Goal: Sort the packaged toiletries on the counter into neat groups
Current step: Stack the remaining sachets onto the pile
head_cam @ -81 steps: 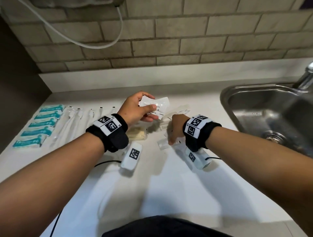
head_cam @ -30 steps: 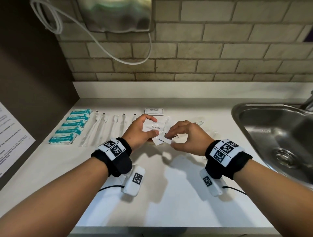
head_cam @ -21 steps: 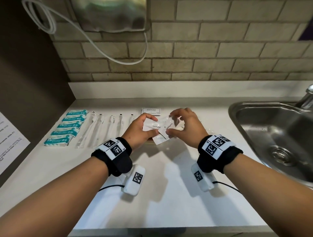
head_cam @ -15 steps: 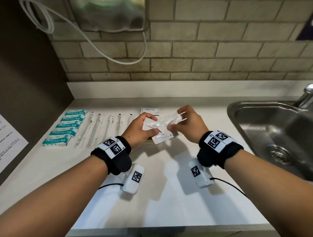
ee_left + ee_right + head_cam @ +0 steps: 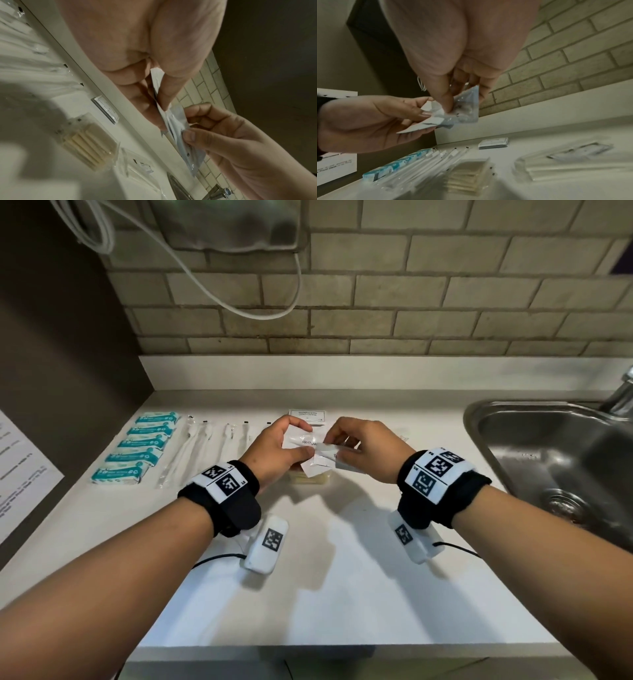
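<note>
Toothpaste sachets (image 5: 310, 446), small white flat packets, sit pinched in both hands above the worktop (image 5: 308, 559). The left hand (image 5: 274, 453) clamps a little stack between thumb and curled fingers (image 5: 149, 112); the right hand (image 5: 363, 453) nips one clear-edged sachet (image 5: 465, 108) at its corner, thumb against fingertip, and holds it against the stack, apparently to square it up with the rest.

Directly beneath the fingers lies a clear packet of pale yellowish sticks (image 5: 310, 479), flat on the worktop. Just beyond the fingers, towards the wall, rests a thin stack of white printed sachets (image 5: 306, 417). Out past the left hand runs a row of long clear-wrapped items (image 5: 202, 446), side by side, and further out again a tidy column of teal-and-white packets (image 5: 140, 448). Beyond the right hand a few loose clear packets (image 5: 570, 159) lie unsorted; what they contain I cannot tell.

I'd judge the job well past halfway: two groups outside the left hand look finished, the sachet stack by the wall is begun, and the handful in the fingers plus the loose packets on the right are left to place.

The only container is the steel sink (image 5: 548, 446), well beyond the right wrist; nothing shows in it except the drain.
</note>
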Tool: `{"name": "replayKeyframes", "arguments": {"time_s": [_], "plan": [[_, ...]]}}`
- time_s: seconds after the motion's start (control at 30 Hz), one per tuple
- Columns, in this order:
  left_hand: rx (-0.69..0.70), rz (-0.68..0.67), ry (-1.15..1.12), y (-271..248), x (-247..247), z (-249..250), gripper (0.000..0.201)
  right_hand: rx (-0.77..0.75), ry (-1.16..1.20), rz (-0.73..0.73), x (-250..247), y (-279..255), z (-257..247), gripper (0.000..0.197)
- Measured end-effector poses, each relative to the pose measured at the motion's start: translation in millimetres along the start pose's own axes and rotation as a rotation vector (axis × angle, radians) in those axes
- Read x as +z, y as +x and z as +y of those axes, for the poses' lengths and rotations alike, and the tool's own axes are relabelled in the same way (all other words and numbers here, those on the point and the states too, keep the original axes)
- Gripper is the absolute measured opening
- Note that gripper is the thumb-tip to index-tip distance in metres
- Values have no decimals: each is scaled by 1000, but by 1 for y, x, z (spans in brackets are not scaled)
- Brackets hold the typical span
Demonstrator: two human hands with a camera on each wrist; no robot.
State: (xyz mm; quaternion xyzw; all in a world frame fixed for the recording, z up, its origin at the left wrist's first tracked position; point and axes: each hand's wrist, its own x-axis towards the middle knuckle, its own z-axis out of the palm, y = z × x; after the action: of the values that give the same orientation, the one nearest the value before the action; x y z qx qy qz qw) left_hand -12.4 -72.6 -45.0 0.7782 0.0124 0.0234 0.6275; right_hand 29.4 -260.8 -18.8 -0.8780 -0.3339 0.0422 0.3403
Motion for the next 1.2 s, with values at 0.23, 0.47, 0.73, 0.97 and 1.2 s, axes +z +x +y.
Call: {"name": "replayKeyframes", "arguments": {"time_s": [0.23,0.47,0.73,0.97,1.2], "plan": [[-5,-44,-96,-4,0,0,28,68,104,131,13,0,4,34],[-155,-14,-176,-4,1,3,23,195,197,218,8,1,-1,65],[-187,-130,-316,-7,0,4,11,29,391,200,8,18,-19,48],[-88,-139,-184,5,-13,11,23,-24,48,99,10,30,-13,42],[-100,-149,-92,33,-27,31,21,-68,-515,-91,4,54,-15,63]]}}
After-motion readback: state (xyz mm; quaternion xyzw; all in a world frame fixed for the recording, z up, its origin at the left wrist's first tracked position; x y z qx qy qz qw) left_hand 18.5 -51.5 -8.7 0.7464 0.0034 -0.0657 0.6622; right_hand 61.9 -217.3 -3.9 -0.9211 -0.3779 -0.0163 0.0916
